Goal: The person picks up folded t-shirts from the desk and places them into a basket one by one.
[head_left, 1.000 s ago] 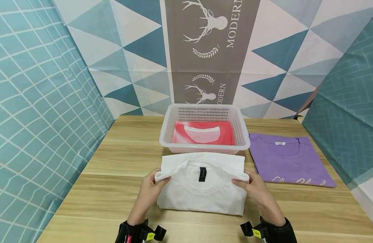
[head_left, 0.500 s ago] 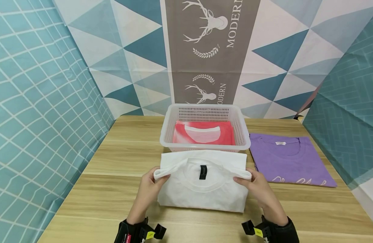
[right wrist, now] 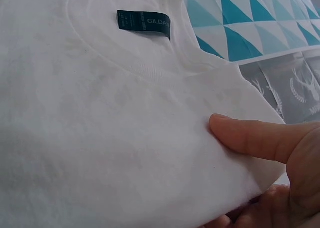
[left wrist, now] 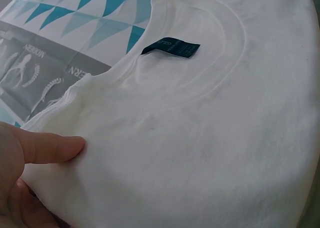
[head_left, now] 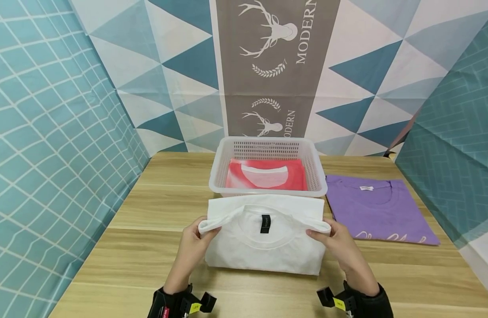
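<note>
White shirt (head_left: pixel 265 240) (pinched, both hands)

Staged booth: patterned backdrop curtains (head_left: pixel 275 66), wooden table (head_left: pixel 156 212)

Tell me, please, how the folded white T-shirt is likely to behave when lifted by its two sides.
The white T-shirt is probably floppy: its edges already curl over where the left hand and right hand pinch them. It looks light, being thin cloth. Its middle may sag and the fold loosen.
</note>
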Demonstrator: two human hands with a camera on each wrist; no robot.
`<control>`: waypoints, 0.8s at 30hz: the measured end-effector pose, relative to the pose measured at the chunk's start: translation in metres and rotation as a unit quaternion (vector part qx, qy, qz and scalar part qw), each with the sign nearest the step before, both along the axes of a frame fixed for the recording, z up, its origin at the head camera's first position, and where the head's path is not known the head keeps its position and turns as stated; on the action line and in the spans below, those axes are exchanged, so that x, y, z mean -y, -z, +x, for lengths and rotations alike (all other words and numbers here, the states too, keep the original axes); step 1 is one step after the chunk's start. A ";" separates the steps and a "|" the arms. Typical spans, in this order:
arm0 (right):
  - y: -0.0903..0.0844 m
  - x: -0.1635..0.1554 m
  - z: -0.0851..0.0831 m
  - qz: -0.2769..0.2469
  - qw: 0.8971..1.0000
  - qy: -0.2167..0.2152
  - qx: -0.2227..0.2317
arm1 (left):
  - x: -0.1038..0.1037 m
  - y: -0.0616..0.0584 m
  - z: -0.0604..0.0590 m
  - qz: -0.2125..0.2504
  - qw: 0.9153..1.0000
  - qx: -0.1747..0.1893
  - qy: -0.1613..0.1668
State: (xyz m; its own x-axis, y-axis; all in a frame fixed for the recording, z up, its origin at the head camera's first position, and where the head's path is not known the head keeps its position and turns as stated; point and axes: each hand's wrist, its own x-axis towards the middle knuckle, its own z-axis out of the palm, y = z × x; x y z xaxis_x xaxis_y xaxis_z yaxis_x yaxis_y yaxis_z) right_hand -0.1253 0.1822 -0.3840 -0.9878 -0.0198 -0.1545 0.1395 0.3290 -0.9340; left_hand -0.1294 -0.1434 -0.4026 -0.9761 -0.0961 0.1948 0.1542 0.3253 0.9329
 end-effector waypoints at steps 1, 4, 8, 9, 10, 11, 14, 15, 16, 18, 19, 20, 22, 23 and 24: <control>0.000 0.000 0.000 0.000 1.000 0.000 0.000 | 0.000 -0.001 0.000 -0.002 1.000 -0.004 0.001; -0.002 -0.001 0.000 -0.001 1.000 0.000 -0.001 | 0.001 -0.003 0.000 -0.012 1.000 -0.018 0.002; -0.005 -0.002 0.000 0.000 1.000 -0.001 -0.002 | 0.001 -0.008 -0.001 -0.022 0.999 -0.031 0.002; -0.006 -0.003 0.000 -0.001 1.000 0.001 -0.003 | 0.001 -0.009 -0.001 -0.022 0.999 -0.029 0.002; -0.007 -0.003 -0.001 -0.003 1.000 0.002 -0.004 | 0.001 -0.010 -0.002 -0.023 0.999 -0.029 0.001; -0.008 -0.003 -0.001 -0.005 1.000 0.003 -0.005 | 0.001 -0.011 -0.002 -0.025 0.999 -0.027 0.000; -0.011 -0.005 -0.002 -0.010 1.000 0.001 -0.013 | 0.001 -0.014 -0.004 -0.029 0.999 -0.023 -0.001; -0.012 -0.005 -0.002 -0.013 1.000 0.001 -0.018 | 0.001 -0.014 -0.004 -0.029 0.999 -0.024 0.000; -0.012 -0.005 -0.002 -0.015 1.000 -0.002 -0.022 | 0.001 -0.015 -0.005 -0.031 0.999 -0.026 0.001; -0.013 -0.006 -0.003 -0.019 0.999 -0.005 -0.034 | 0.001 -0.017 -0.005 -0.034 0.999 -0.031 0.004; -0.014 -0.006 -0.003 -0.020 0.999 -0.006 -0.038 | 0.001 -0.017 -0.005 -0.035 0.999 -0.034 0.006; -0.014 -0.006 -0.003 -0.021 0.999 -0.006 -0.042 | 0.001 -0.018 -0.006 -0.036 0.999 -0.037 0.006; -0.015 -0.007 -0.004 -0.024 0.999 -0.005 -0.048 | 0.000 -0.020 -0.006 -0.038 0.998 -0.040 0.008; -0.016 -0.007 -0.004 -0.025 0.998 -0.004 -0.050 | 0.000 -0.021 -0.006 -0.039 0.998 -0.042 0.009; -0.016 -0.007 -0.004 -0.027 0.998 -0.002 -0.051 | 0.000 -0.023 -0.006 -0.039 0.998 -0.042 0.010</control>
State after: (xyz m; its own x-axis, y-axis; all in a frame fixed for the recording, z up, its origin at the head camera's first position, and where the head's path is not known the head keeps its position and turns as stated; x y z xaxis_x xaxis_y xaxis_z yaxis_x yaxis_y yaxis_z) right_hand -0.1295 0.1891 -0.3680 -0.9982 -0.0298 -0.0524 0.0421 0.2778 -0.9597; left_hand -0.1357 -0.1432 -0.3801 -0.9578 -0.0583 0.2813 0.2372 0.3917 0.8890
